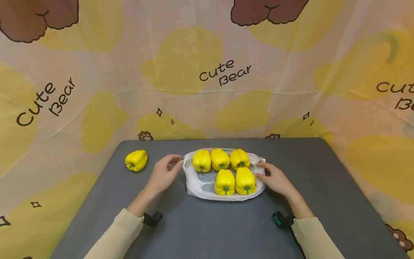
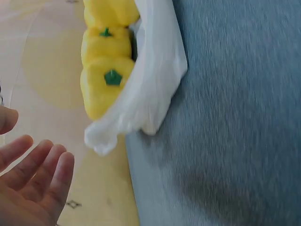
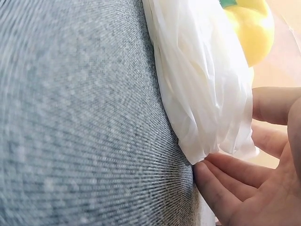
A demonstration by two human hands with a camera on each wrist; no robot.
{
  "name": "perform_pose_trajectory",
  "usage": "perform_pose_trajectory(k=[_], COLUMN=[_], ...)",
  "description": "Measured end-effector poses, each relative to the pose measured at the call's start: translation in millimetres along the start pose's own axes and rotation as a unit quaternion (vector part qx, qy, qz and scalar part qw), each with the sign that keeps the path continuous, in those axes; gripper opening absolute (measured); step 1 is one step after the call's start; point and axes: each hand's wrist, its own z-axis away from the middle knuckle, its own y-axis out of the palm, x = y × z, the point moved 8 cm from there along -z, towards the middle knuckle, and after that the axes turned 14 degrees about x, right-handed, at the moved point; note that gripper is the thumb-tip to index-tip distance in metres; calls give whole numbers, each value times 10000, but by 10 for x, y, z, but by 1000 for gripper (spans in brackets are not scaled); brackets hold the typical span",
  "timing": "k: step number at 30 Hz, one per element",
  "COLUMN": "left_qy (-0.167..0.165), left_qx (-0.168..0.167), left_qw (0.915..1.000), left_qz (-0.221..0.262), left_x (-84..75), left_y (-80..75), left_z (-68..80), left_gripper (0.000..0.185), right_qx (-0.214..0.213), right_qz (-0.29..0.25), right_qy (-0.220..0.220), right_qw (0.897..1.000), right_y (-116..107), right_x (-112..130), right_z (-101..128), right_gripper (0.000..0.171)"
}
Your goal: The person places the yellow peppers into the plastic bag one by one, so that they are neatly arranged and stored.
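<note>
A white plastic bag [image 1: 195,185] lies spread open on the table, its rim bunched round several yellow bell peppers [image 1: 225,182]. Three of them line the back and two stand in front, green stems toward me. Beside the bag's left end is my left hand [image 1: 166,172]; in the left wrist view its relaxed fingers [image 2: 59,181] are apart from the plastic. At the right end, my right hand [image 1: 275,178] touches the bag's edge. Its fingers [image 3: 240,169] reach along the lower outside, thumb [image 3: 273,104] at the rim, with a gap between them.
Another yellow bell pepper [image 1: 136,160] lies alone at the table's back left. The dark grey table [image 1: 213,230] ends at a patterned cloth backdrop [image 1: 181,64]. Black straps [image 1: 283,219] sit at both wrists.
</note>
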Motion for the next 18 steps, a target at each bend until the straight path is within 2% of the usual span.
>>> perform_pose_trajectory(k=[8,18], left_qy=[-188,-510], left_qx=[-386,-619], left_qw=[9990,9963], left_qz=[-94,-295], left_x=[183,453], left_y=[-290,-618], left_z=[65,100], left_gripper=[29,33], right_qx=[15,41], right_qz=[44,40], right_qy=[2,62], right_qw=[10000,10000], right_y=[6,10], right_x=[9,-6], right_z=[3,-1], right_gripper=[53,53])
